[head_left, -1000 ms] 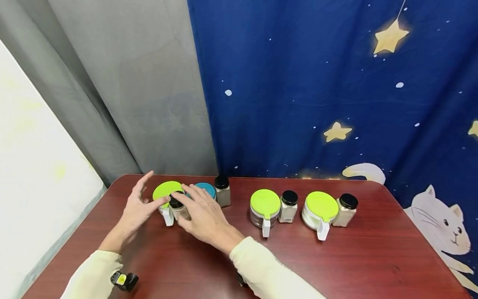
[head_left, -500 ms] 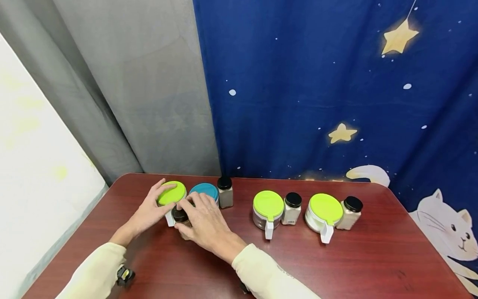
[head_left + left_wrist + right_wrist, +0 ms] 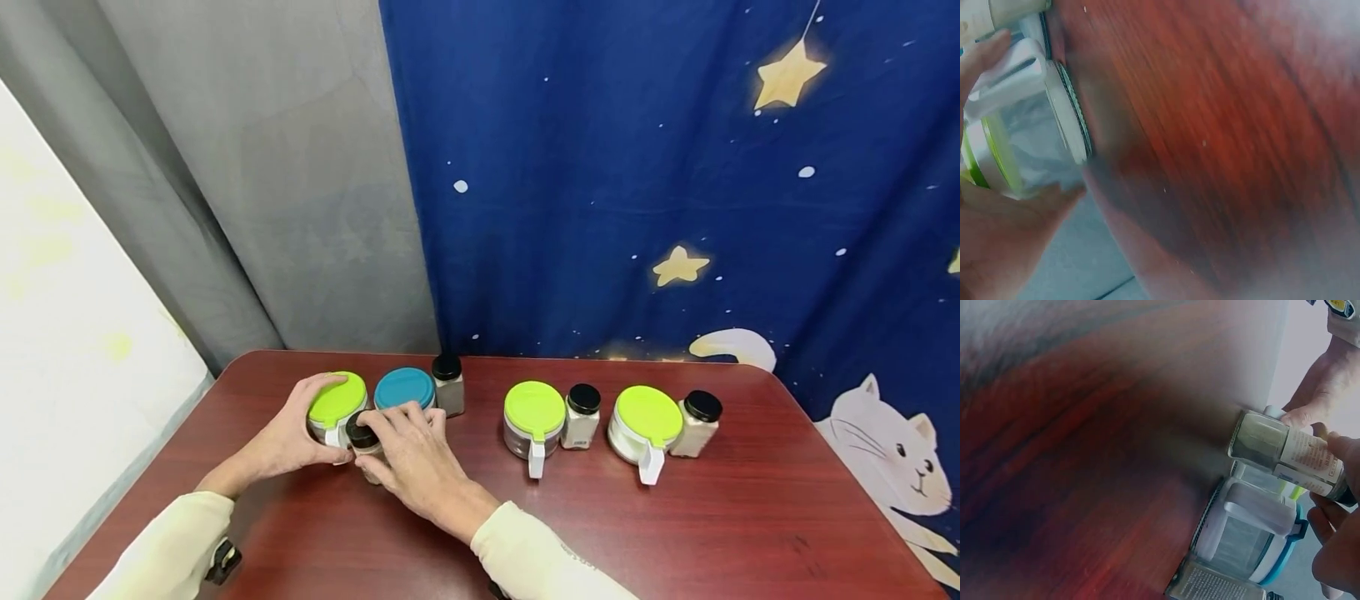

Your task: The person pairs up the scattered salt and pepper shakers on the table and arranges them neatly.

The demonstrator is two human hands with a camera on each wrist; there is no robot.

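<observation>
At the left of the table, my left hand (image 3: pixel 281 442) grips a clear jar with a lime-green lid (image 3: pixel 337 400) and a white handle. Its thumb lies near the handle and its fingers go round the far side; the left wrist view shows the jar's clear body (image 3: pixel 1032 137) between them. My right hand (image 3: pixel 427 471) holds a small square seasoning bottle (image 3: pixel 1272 447) by its upper part, thumb on one side and fingers on the other. The bottle has a black cap and a printed label, and stands right beside the green-lidded jar's handle.
Just behind the right hand is a teal-lidded jar (image 3: pixel 405 387), with a black-capped bottle (image 3: pixel 449 387) at its right. Farther right are two green-lidded jars (image 3: pixel 534 410) (image 3: pixel 647 417), each paired with a black-capped bottle (image 3: pixel 581 417) (image 3: pixel 696 423). Curtains (image 3: pixel 570 183) hang behind the table.
My left hand has come down from spread fingers above the green-lidded jar to a grip round it. My right hand has lowered and closed on the seasoning bottle, uncovering the teal lid.
</observation>
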